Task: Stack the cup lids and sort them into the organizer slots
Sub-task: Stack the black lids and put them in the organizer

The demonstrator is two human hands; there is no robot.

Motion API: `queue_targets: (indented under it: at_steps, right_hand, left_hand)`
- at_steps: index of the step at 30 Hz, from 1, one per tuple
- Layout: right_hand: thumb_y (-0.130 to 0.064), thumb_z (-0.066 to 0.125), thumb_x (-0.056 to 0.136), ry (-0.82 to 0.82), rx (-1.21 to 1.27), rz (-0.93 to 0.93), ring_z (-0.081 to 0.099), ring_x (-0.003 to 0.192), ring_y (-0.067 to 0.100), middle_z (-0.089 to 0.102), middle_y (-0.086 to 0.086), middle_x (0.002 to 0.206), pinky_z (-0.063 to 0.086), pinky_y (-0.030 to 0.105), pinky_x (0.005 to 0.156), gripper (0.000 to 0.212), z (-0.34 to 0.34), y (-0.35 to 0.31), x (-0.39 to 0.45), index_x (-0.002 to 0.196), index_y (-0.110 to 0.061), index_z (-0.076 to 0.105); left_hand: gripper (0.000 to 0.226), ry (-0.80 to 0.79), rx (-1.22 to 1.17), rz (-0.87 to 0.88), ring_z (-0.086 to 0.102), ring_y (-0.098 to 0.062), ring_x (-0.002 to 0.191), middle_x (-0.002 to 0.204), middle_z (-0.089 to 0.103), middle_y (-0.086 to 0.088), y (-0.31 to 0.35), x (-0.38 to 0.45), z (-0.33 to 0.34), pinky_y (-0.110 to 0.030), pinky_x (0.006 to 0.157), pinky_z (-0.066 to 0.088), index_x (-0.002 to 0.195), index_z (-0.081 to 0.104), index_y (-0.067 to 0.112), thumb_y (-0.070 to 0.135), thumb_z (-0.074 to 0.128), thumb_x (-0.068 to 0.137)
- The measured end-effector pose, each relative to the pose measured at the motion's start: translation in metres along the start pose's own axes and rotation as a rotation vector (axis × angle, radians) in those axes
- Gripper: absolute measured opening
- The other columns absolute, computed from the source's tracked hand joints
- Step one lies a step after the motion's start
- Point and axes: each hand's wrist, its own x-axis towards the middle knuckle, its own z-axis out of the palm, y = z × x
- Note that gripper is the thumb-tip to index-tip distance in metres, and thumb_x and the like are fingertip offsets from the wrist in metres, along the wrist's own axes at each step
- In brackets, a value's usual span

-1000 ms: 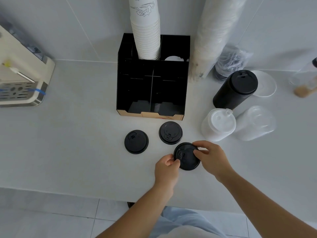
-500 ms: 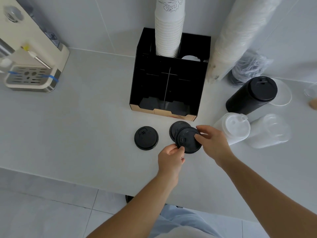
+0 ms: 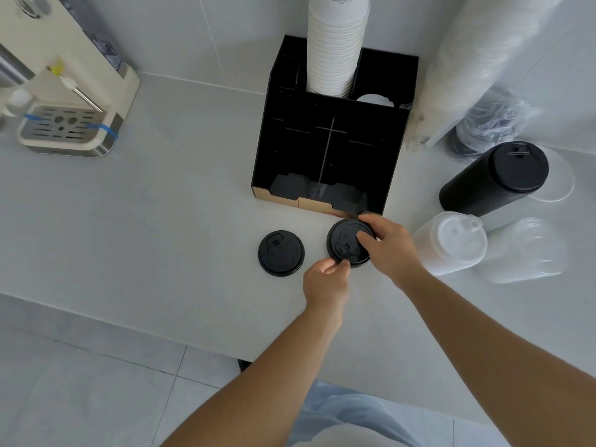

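Note:
Just in front of the black organizer (image 3: 396,156), a black cup lid (image 3: 343,241) lies on top of another lid that it hides almost fully. My right hand (image 3: 388,248) grips it from the right, fingers curled over its top and far rim. My left hand (image 3: 325,280) pinches its near rim with thumb and forefinger. A second black lid (image 3: 281,253) lies alone on the counter to the left. The organizer's front slots look dark; a tall stack of white paper cups (image 3: 337,46) stands in a rear slot.
Right of my hands lie a sleeve of white lids (image 3: 451,243), a sleeve of clear lids (image 3: 529,250) and a black lid sleeve (image 3: 493,179). A wrapped cup stack (image 3: 477,59) leans on the wall. A coffee machine (image 3: 64,101) sits far left. The counter edge runs close below.
Both hands carried the held black lid up and left onto the middle lid, which it now covers. The camera view shifted, so everything sits further right in frame.

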Motion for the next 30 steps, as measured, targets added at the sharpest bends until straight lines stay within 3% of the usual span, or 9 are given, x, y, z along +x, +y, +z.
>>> queue_targets:
  at_steps: [6, 11, 14, 16, 18, 25, 28, 30]
  right_hand:
    - [-0.019, 0.061, 0.093, -0.007, -0.068, 0.027, 0.059, 0.115, 0.021, 0.066, -0.002, 0.126, 0.046, 0.023, 0.091, 0.041, 0.003, 0.003, 0.002, 0.134, -0.022, 0.06]
    - [-0.019, 0.063, 0.092, -0.014, -0.062, 0.04, 0.061, 0.106, 0.02, 0.068, -0.002, 0.115, 0.048, 0.026, 0.086, 0.035, 0.002, 0.004, 0.001, 0.126, -0.022, 0.064]
    - [-0.02, 0.066, 0.088, -0.021, -0.02, 0.092, 0.065, 0.102, 0.021, 0.072, -0.003, 0.11, 0.055, 0.034, 0.09, 0.032, 0.0, 0.006, 0.001, 0.119, -0.024, 0.066]
    - [-0.021, 0.07, 0.085, -0.024, 0.038, 0.159, 0.068, 0.098, 0.023, 0.073, -0.001, 0.106, 0.058, 0.037, 0.085, 0.032, -0.001, 0.008, 0.001, 0.116, -0.025, 0.066]
    - [-0.021, 0.073, 0.084, -0.044, 0.071, 0.204, 0.068, 0.095, 0.026, 0.072, 0.002, 0.104, 0.056, 0.033, 0.075, 0.033, -0.002, 0.01, -0.003, 0.116, -0.024, 0.065]
    - [-0.022, 0.079, 0.079, -0.108, 0.121, 0.265, 0.062, 0.083, 0.024, 0.066, 0.007, 0.1, 0.05, 0.033, 0.067, 0.029, -0.01, 0.009, -0.023, 0.104, -0.024, 0.065]
    - [-0.018, 0.08, 0.078, -0.155, 0.174, 0.266, 0.065, 0.082, 0.025, 0.068, 0.005, 0.102, 0.053, 0.037, 0.073, 0.027, -0.012, 0.004, -0.034, 0.1, -0.019, 0.064]
    - [-0.016, 0.08, 0.079, -0.218, 0.189, 0.237, 0.067, 0.081, 0.025, 0.069, 0.003, 0.105, 0.055, 0.042, 0.081, 0.026, 0.022, -0.033, -0.029, 0.099, -0.017, 0.063]
  left_hand:
    - [0.026, -0.038, 0.044, -0.022, 0.06, -0.015, 0.083, 0.084, 0.064, 0.001, 0.005, 0.007, -0.003, -0.031, 0.092, 0.053, 0.11, 0.069, 0.008, 0.023, 0.06, 0.091]
    - [0.041, -0.055, 0.071, -0.041, 0.066, -0.018, 0.103, 0.109, 0.071, -0.007, 0.008, 0.005, -0.005, -0.036, 0.098, 0.053, 0.126, 0.064, 0.008, 0.022, 0.065, 0.087]
    - [0.006, -0.056, 0.091, -0.038, 0.061, -0.017, 0.085, 0.086, 0.068, -0.003, 0.01, 0.003, -0.007, -0.035, 0.089, 0.054, 0.087, 0.07, 0.018, 0.021, 0.065, 0.087]
    - [0.017, -0.055, 0.088, -0.042, 0.057, -0.02, 0.078, 0.077, 0.064, -0.003, 0.01, 0.003, -0.009, -0.04, 0.087, 0.056, 0.07, 0.063, 0.022, 0.018, 0.066, 0.087]
    - [0.022, -0.058, 0.062, -0.05, 0.055, -0.021, 0.077, 0.077, 0.061, -0.004, 0.011, -0.001, -0.012, -0.04, 0.081, 0.055, 0.067, 0.059, 0.022, 0.017, 0.067, 0.086]
    - [0.01, -0.094, 0.074, 0.038, 0.063, -0.019, 0.08, 0.085, 0.068, -0.004, 0.01, -0.012, -0.032, -0.041, 0.085, 0.058, 0.087, 0.067, 0.021, 0.012, 0.071, 0.084]
    - [0.03, -0.13, 0.095, 0.079, 0.066, -0.017, 0.088, 0.099, 0.069, -0.007, 0.016, -0.018, -0.048, -0.032, 0.081, 0.06, 0.112, 0.069, 0.012, 0.013, 0.073, 0.082]
    - [0.031, -0.085, 0.088, 0.169, 0.067, -0.017, 0.093, 0.101, 0.069, -0.005, 0.042, -0.007, -0.099, -0.029, 0.08, 0.059, 0.112, 0.071, 0.014, 0.014, 0.073, 0.081]
